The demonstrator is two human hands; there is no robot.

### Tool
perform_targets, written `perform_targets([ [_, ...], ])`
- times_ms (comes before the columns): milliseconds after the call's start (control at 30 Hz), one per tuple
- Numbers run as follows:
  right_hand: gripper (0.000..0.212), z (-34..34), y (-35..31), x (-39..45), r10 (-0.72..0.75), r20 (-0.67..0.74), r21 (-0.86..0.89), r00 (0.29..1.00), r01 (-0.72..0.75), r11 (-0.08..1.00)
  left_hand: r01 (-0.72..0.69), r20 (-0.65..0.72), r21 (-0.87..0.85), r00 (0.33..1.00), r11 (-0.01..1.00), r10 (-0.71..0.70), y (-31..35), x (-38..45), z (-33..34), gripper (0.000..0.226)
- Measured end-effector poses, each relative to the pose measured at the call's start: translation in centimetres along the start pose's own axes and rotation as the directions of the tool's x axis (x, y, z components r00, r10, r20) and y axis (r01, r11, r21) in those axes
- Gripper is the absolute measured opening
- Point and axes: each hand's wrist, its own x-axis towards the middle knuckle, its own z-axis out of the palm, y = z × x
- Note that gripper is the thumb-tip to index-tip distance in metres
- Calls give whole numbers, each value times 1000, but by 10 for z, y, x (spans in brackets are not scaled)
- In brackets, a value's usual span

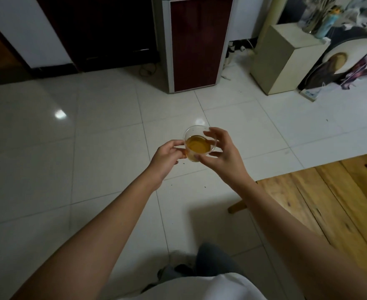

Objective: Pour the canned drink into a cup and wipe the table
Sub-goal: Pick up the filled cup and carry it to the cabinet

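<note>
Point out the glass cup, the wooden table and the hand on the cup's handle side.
glass cup [197,146]: head view, on the amber drink inside.
wooden table [330,195]: head view, on a bare plank.
left hand [167,156]: head view, on the back of the hand.

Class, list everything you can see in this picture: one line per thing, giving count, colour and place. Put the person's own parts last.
cup: one, clear, holding amber drink, held above the floor at centre
wooden table: one, light brown, lower right
floor tiles: many, white and glossy, across the middle
cabinet: one, dark red door with pale frame, top centre
box: one, cream, upright, top right
poster: one, printed figure, leaning right of the box
shirt: one, white, bottom edge
left hand: one, grips the cup's left side
right hand: one, fingers curled round the cup's right rim
</note>
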Motion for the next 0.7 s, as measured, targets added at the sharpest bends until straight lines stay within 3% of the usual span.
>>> perform_targets([
  [300,72,-22,21,92,27,-31,-16,999,-27,1000,-3,55,32,998,999,1,29,100,9,27],
  [700,71,-93,54,285,29,-122,-25,992,-32,999,-13,93,111,996,994,2,116,308,54,22],
])
